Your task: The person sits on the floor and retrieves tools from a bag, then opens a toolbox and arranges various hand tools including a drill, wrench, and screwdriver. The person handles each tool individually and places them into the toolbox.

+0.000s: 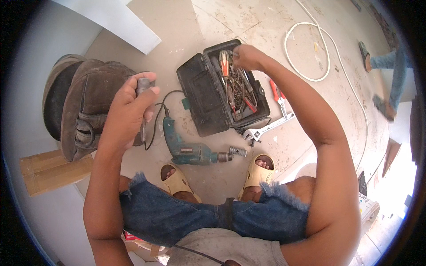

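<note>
My left hand (128, 102) is closed around a grey threaded metal cylinder (143, 85), with a thin metal shank showing below it. My right hand (248, 57) reaches into the top of an open black toolbox (193, 104), its curled fingertips partly hidden and blurred among tools. An orange-handled screwdriver (224, 64) and many small metal bits lie in the box. Below it a teal corded drill (186, 150) rests on its side, a second short metal cylinder (238, 151) beside its chuck. An adjustable wrench (262, 131) and red-handled pliers (278, 99) lie right of the box.
A brown tool bag (91, 97) is at left, above some cardboard (53, 170). A white cable (327, 57) coils on the dusty floor (226, 20). A white panel (124, 17) lies at upper left. Another person's legs in sandals (386, 62) are at upper right.
</note>
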The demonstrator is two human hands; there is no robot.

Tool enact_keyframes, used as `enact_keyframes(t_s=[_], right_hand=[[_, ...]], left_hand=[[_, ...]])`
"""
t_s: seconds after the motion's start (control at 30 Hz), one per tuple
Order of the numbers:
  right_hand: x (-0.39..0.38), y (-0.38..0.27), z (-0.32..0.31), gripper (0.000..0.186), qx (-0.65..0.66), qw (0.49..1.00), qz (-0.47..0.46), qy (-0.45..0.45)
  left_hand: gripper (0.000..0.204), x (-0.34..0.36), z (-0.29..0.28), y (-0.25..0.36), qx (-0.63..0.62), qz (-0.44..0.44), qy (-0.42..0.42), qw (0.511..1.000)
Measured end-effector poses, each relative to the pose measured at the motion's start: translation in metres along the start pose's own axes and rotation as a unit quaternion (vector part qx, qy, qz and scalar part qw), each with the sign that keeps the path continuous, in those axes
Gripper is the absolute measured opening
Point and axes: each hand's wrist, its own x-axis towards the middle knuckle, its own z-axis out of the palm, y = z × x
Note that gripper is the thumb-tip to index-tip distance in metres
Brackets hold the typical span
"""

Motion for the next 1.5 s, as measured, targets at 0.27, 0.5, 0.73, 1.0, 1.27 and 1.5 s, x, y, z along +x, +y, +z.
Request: enact_keyframes(t_s=[0.27,0.5,0.73,1.0,1.27,1.5], right_hand=[[-0.093,-0.026,0.068,0.023,-0.137,0.972,0.075,-0.175],[-0.077,-0.023,-0.002,0.030,-0.083,0.975,0.103,-0.178],[-0.091,-0.033,-0.064,0.043,-0.056,0.987,0.042,-0.144],[-0.083,-0.021,-0.050,0.033,0.027,0.990,0.092,-0.106],[-0.090,-0.027,0.079,0.016,-0.196,0.956,-0.152,-0.154],[-0.084,-0.010,0.102,0.015,-0.197,0.944,-0.246,-0.097]], left_hand=[[0.037,-0.001,-0.005,-0.001,-0.005,0.003,-0.002,1.000],[0.039,-0.005,-0.004,0.005,-0.006,0.004,0.006,1.000],[0.040,-0.006,-0.007,0.000,-0.011,0.012,0.003,1.000],[0.041,-0.004,-0.005,0.000,-0.003,0.018,-0.004,1.000],[0.042,-0.006,-0.006,0.000,-0.014,0.016,0.001,1.000],[0.042,-0.007,-0.002,0.003,-0.008,0.017,-0.004,1.000]])
